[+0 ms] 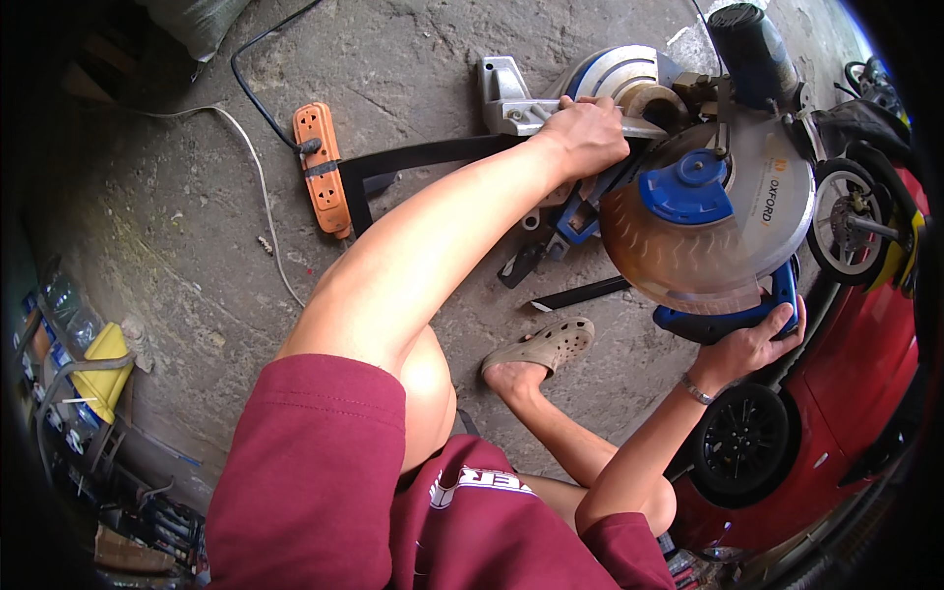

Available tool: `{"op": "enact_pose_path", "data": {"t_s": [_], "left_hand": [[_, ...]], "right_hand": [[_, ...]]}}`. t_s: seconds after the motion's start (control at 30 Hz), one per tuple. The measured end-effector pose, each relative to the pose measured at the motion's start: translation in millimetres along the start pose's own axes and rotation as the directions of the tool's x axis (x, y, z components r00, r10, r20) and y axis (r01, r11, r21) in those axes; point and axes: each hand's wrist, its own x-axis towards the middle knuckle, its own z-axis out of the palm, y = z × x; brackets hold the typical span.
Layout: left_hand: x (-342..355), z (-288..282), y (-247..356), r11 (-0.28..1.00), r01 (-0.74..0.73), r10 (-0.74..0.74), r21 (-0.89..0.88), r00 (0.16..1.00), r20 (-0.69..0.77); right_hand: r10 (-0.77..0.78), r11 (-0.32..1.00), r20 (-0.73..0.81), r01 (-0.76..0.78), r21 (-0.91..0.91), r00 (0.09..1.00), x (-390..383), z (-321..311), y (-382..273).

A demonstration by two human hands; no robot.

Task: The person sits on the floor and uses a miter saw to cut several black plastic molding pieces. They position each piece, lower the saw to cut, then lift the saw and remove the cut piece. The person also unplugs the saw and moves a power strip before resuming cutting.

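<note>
A miter saw stands on the concrete floor, its clear, stained blade guard [713, 231] facing me. My right hand [752, 346] is closed round the saw's blue and black handle [723, 323]. My left hand [587, 136] is closed over the silver metal fence [521, 110], fingers curled across its top. A long black bar [433, 154] runs from beside the power strip, under my left forearm, to the fence. Whether my palm also presses that bar is hidden. The saw's motor [752, 54] rises at the far right.
An orange power strip [323, 169] with a plugged-in black cable lies left of the saw. A short black bar piece [580, 293] lies near my clog [541, 346]. A red car [836, 393] and a small motorbike wheel [846, 221] stand at right; clutter with a yellow container [103, 372] at left.
</note>
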Motion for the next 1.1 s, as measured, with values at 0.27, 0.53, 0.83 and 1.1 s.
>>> {"op": "enact_pose_path", "data": {"t_s": [0.27,0.53,0.83,1.1], "left_hand": [[-0.4,0.9,-0.2,1.0,0.0,0.0,0.015,1.0,-0.01],[-1.2,2.9,-0.3,1.0,0.008,-0.008,0.024,0.999,-0.031],[-1.3,3.6,-0.4,0.998,0.039,-0.039,-0.057,0.999,-0.01],[-4.0,4.2,5.9,0.997,0.071,-0.071,0.015,0.996,-0.046]], "right_hand": [[0.005,1.0,-0.014,-0.005,-0.012,1.0,3.2,-0.2,-0.4],[-0.005,1.0,-0.007,0.005,-0.016,1.0,-1.1,-0.7,0.8],[0.01,1.0,-0.008,-0.011,-0.027,1.0,-2.4,-0.1,-1.4],[0.072,0.98,0.027,-0.076,0.183,0.997,-0.9,-2.1,7.6]]}}
